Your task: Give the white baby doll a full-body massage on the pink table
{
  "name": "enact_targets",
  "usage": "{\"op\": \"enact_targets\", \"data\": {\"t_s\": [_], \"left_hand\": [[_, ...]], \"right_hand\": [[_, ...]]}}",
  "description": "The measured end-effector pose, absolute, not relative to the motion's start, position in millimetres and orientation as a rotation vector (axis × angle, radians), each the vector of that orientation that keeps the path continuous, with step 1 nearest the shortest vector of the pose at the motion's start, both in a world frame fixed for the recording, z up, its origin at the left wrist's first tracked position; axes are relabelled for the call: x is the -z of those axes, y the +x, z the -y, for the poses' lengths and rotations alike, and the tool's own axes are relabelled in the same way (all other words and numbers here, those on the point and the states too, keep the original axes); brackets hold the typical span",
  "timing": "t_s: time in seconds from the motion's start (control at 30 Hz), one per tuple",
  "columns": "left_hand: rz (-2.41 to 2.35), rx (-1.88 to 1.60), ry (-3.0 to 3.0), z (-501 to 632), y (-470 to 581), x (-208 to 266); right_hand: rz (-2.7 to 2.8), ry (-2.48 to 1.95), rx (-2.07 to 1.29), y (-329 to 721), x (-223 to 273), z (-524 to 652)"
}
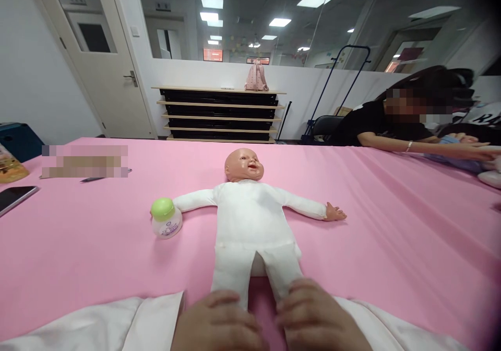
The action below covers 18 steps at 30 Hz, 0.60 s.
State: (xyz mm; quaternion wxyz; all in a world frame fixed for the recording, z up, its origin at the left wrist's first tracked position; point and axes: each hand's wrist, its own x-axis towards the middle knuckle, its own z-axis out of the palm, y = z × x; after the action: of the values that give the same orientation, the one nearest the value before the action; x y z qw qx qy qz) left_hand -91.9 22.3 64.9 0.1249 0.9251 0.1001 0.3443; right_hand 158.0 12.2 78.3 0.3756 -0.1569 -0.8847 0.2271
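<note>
A baby doll (250, 215) with a white cloth body lies on its back on the pink-covered table, arms spread and head at the far end. Near the table's front edge, my left hand (219, 322) is curled over the doll's leg on the left. My right hand (319, 317) is closed round the other leg, its fingers slightly blurred. Both lower legs and feet are hidden by my hands or cut off below. Beside the doll's hand on the left stands a small clear jar (167, 219) with a green lid, upright and partly covering that hand.
A phone (15, 198), a pen (94, 179) and a blurred-out flat item lie at the left of the table (391, 252). At the right, another person (376, 121) leans over the table with arms stretched out. A shelf rack (219, 113) stands against the back wall.
</note>
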Motion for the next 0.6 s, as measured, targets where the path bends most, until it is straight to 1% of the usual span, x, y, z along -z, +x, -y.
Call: {"op": "enact_targets", "data": {"t_s": [0.1,0.13,0.2,0.3,0.37,0.43,0.5,0.6], "left_hand": [[-0.826,-1.365,2.168,-33,-93,-72],[-1.028,-1.393,1.941,-40,-93,-71],[-1.357,-1.364,1.423,-58,-91,-69],[-1.363,-1.285,0.798,-86,-87,-69],[-1.274,-1.277,0.573,-100,-82,-72],[-1.208,-1.245,0.485,-112,-78,-77],[-1.165,-1.167,0.473,-125,-75,-83],[-1.101,-1.075,0.472,-144,-71,-88]], "right_hand": [[1.618,-0.942,-0.613,168,-63,-35],[1.405,-1.065,-0.660,171,-57,-46],[1.068,-1.211,-0.867,177,-49,-70],[0.815,-1.216,-1.219,183,-54,-101],[0.697,-1.191,-1.414,181,-67,-115],[0.599,-1.187,-1.563,176,-81,-126],[0.560,-1.180,-1.633,170,-91,-136],[0.587,-1.128,-1.570,161,-92,-152]]}}
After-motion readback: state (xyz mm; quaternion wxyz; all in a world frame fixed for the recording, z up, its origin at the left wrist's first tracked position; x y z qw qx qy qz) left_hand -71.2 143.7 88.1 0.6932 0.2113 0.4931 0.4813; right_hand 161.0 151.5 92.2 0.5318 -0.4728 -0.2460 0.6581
